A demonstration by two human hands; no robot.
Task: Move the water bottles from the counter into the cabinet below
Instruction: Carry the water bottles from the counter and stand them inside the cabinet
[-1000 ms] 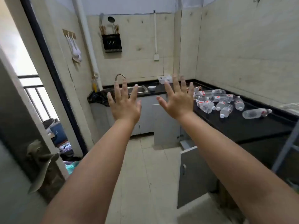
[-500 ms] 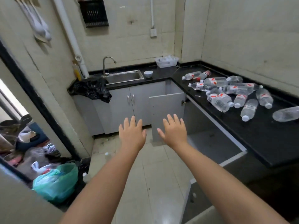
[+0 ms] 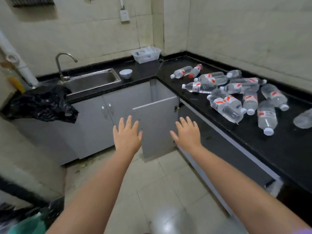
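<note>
Both hands — left hand (image 3: 127, 136), right hand (image 3: 187, 132) — spread flat, holding nothing, near the open cabinet door (image 3: 156, 122).

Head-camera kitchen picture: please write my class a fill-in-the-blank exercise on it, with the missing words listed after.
1. The water bottles all lie on their ____ on the black counter.
2. The cabinet door under the counter's corner stands ____.
3. The left hand and the right hand each hold ____.
4. A small white bowl stands between the ____ and the bottles.

Missing words: sides; open; nothing; sink
</note>
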